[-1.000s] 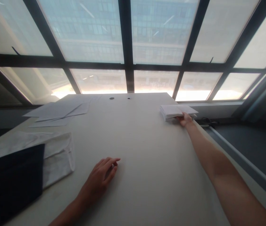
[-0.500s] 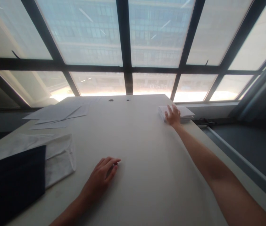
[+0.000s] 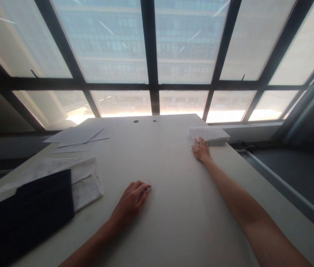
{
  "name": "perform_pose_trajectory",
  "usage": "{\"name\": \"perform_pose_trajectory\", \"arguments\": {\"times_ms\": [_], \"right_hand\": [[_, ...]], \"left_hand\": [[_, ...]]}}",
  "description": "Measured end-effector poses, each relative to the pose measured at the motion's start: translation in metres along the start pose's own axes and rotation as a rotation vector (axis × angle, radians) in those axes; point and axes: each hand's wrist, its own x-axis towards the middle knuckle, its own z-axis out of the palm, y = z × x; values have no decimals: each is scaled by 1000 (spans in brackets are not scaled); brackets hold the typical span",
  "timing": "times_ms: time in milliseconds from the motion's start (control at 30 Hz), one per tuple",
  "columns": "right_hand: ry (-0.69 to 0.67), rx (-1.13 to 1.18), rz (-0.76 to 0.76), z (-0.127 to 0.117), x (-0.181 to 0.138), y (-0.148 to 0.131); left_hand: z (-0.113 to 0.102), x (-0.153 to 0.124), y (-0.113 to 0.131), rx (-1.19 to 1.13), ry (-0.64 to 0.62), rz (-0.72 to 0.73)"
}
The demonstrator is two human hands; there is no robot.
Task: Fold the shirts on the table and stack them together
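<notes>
My right hand (image 3: 200,149) reaches far across the white table (image 3: 168,207). Its fingers are spread at the near left corner of a stack of folded white sheets (image 3: 214,135); whether the fingertips press on the stack or only lie beside it is hard to tell. Nothing shows inside that hand. My left hand (image 3: 133,196) rests on the bare tabletop nearer to me, fingers loosely bent and thumb apart, holding nothing. Left of it lies a flattened white bag or cloth (image 3: 87,185), partly covered by a dark navy folded cloth (image 3: 45,200).
Loose white paper sheets (image 3: 81,135) overlap at the table's far left. Two small holes, one a round dark grommet (image 3: 136,121), are near the far edge. Beyond stand dark-framed windows (image 3: 153,55), with a grey curtain (image 3: 307,107) on the right.
My right hand has drawn back from the top of the stack to its near left corner. The left hand keeps its pose, while the view has shifted slightly.
</notes>
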Motion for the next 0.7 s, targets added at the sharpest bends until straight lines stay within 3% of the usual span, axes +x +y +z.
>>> {"name": "perform_pose_trajectory", "arguments": {"times_ms": [367, 700], "right_hand": [[-154, -16, 70, -6, -63, -45], [-188, 15, -73, -17, -127, -94]], "left_hand": [[4, 0, 3, 59, 31, 51], [7, -1, 3, 100, 62, 77]]}}
